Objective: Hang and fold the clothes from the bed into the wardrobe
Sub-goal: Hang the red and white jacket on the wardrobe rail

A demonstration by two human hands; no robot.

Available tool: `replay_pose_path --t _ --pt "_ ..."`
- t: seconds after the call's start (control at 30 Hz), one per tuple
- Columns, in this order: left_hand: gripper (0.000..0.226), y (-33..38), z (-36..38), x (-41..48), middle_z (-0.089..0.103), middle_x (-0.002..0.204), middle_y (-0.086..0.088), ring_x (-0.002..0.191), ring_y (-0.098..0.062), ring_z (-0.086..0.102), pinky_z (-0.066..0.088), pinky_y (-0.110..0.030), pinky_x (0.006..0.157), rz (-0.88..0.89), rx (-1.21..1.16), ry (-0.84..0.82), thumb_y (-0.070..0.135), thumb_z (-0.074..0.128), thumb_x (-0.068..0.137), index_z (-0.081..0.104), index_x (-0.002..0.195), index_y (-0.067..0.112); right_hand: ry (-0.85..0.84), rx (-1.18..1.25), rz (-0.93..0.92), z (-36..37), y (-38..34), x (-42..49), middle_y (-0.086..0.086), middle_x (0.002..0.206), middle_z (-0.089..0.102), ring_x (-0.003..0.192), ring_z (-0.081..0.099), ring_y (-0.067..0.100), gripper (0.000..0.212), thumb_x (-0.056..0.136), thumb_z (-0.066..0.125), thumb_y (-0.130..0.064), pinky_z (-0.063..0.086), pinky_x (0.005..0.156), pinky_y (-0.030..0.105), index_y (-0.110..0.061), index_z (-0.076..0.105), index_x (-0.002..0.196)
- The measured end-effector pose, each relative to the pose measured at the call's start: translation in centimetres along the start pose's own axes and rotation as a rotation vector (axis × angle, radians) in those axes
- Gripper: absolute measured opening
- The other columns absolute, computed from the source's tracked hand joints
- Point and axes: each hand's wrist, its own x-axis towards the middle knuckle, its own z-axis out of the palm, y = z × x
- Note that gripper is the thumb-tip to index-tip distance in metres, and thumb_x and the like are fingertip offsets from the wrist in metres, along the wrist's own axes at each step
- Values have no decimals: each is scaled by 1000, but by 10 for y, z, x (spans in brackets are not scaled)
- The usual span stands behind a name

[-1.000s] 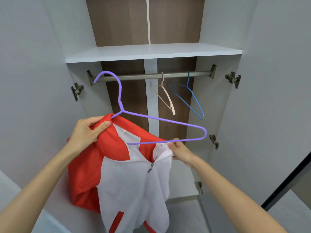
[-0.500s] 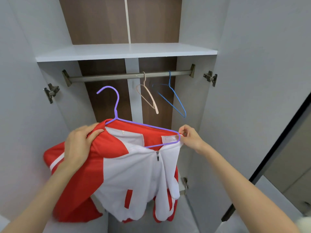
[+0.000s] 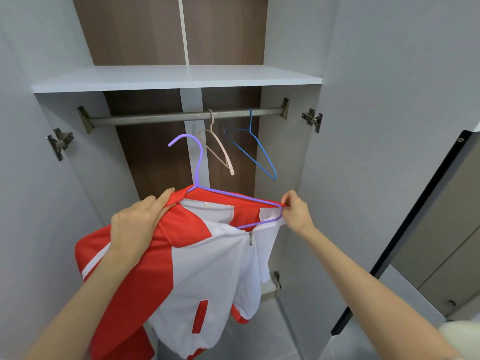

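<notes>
A red and white zip jacket (image 3: 207, 268) hangs on a purple wire hanger (image 3: 200, 165) in front of the open wardrobe. My left hand (image 3: 137, 224) grips the jacket's red left shoulder over the hanger's arm. My right hand (image 3: 296, 211) pinches the jacket's collar edge at the hanger's right end. The hanger's hook points up and left, below the metal rail (image 3: 181, 116) and apart from it. The bed is out of view.
A beige hanger (image 3: 220, 154) and a blue wire hanger (image 3: 259, 154) hang on the rail's right half. A white shelf (image 3: 176, 79) lies above the rail. The wardrobe doors (image 3: 376, 126) stand open on both sides, with hinges (image 3: 313, 120) jutting inward.
The jacket's right shoulder has been pulled over the hanger's right end. Hanger and jacket have shifted right and slightly up toward the rail.
</notes>
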Motion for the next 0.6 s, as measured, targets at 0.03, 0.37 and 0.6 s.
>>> replay_pose_path --t 0.03,0.37,0.6 --pt "40 2 -1 0 47 60 -7 44 -24 48 33 -26 36 9 -3 8 31 40 98 65 125 16 14 -74 -47 1 0 -3 8 88 53 78 45 26 24 78 38 12 41 67 35 -11 43 84" --pt "62 52 -8 -2 71 87 8 77 -21 70 54 -32 54 -94 -343 -215 66 18 93 66 115 35 2 -163 -138 16 -15 4 6 87 51 76 45 23 24 77 47 12 32 65 30 -12 44 80" --pt "36 61 20 -8 72 101 2 93 -31 66 50 -39 77 -398 -447 -373 54 45 94 64 118 36 -109 214 -159 25 -54 -12 0 70 47 54 41 10 36 78 55 12 36 52 17 -18 38 68"
